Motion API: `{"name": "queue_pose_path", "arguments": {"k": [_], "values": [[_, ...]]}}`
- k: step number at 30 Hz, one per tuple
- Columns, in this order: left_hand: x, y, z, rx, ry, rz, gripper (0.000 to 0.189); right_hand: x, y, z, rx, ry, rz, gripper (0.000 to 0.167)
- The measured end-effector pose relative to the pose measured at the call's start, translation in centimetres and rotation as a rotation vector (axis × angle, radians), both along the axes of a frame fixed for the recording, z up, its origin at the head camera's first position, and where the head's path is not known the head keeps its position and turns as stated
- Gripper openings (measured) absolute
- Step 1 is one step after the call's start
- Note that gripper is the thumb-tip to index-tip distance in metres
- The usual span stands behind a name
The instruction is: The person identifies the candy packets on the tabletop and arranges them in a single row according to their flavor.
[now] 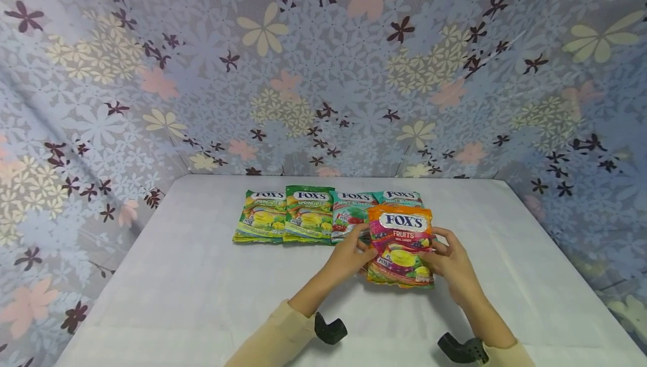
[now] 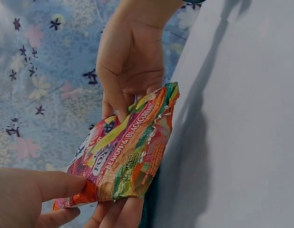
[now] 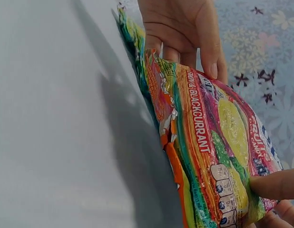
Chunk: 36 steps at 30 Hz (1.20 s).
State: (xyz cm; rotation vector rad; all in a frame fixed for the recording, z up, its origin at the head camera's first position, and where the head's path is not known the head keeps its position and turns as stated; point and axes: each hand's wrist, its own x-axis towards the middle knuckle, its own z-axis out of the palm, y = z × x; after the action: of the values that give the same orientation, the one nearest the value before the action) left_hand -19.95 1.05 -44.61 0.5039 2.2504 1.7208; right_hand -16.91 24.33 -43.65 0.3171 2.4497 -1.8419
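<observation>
Both hands hold an orange and magenta Fox's Fruits candy bag (image 1: 401,248) by its two sides, raised above the white cloth. My left hand (image 1: 351,252) pinches its left edge, thumb on the front and fingers behind. On the opposite edge, my right hand (image 1: 452,260) grips it the same way. The bag's lower edge, lettered lemon and blackcurrant, faces the left wrist view (image 2: 132,137) and the right wrist view (image 3: 199,123). Behind it lie two teal Mint Blossom bags, the left one (image 1: 349,216) and the right one (image 1: 404,198), partly covered by the held bag.
Two green Spring Tea bags, one (image 1: 260,218) at the far left and another (image 1: 308,218) beside it, continue the row on the white-covered table (image 1: 202,288). A flowered cloth (image 1: 323,75) hangs behind and along the sides.
</observation>
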Motion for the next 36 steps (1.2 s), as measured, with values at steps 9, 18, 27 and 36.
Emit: {"name": "queue_pose_path", "arguments": {"k": [9, 18, 27, 36], "values": [[-1.4, 2.9, -0.5, -0.001, -0.028, 0.005, 0.057, -0.5, 2.2, -0.3, 0.041, -0.034, -0.052, 0.064], [-2.3, 5.4, -0.5, -0.051, 0.0, 0.002, 0.053, -2.0, 4.8, -1.0, 0.045, -0.1, -0.07, 0.065], [-3.2, 7.5, -0.8, -0.102, 0.035, 0.004, 0.043, -4.0, 7.3, -1.3, 0.038, -0.099, -0.117, 0.065], [-3.8, 9.5, 0.1, -0.23, 0.131, -0.01, 0.04, -5.9, 9.5, -1.1, 0.037, -0.107, -0.182, 0.063]]}}
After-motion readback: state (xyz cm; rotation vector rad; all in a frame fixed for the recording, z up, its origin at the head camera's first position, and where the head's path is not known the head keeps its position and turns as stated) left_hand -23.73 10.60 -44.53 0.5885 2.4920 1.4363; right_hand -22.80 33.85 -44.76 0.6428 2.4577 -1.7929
